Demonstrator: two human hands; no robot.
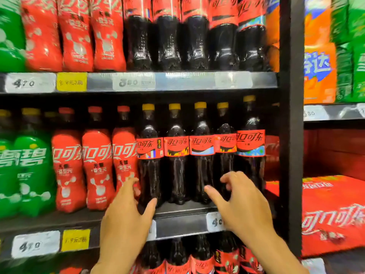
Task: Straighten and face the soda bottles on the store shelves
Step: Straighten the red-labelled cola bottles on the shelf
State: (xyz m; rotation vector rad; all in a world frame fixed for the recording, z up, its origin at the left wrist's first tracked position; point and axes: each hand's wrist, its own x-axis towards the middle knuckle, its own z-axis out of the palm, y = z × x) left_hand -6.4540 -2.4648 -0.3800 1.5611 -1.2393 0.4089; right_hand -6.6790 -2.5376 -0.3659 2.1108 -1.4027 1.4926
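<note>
Several dark cola bottles with yellow caps and red labels stand in a row on the middle shelf (pixel 183 211). My left hand (pixel 126 216) grips the base of the leftmost cola bottle (pixel 148 155), thumb on its right side and fingers on its left. My right hand (pixel 244 204) hovers with spread, loosely curved fingers in front of the lower part of the fourth cola bottle (pixel 225 143), and I cannot tell whether it touches it. That bottle's label sits turned a little to the left. The fifth cola bottle (pixel 250 142) stands slightly higher in view at the row's right end.
Red-sleeved cola bottles (pixel 96 167) and green soda bottles (pixel 25 171) stand to the left on the same shelf. More bottles fill the shelf above (pixel 177 36) and below (pixel 197 258). A black upright post (pixel 292 135) bounds the shelf on the right, with red cases (pixel 331 214) beyond.
</note>
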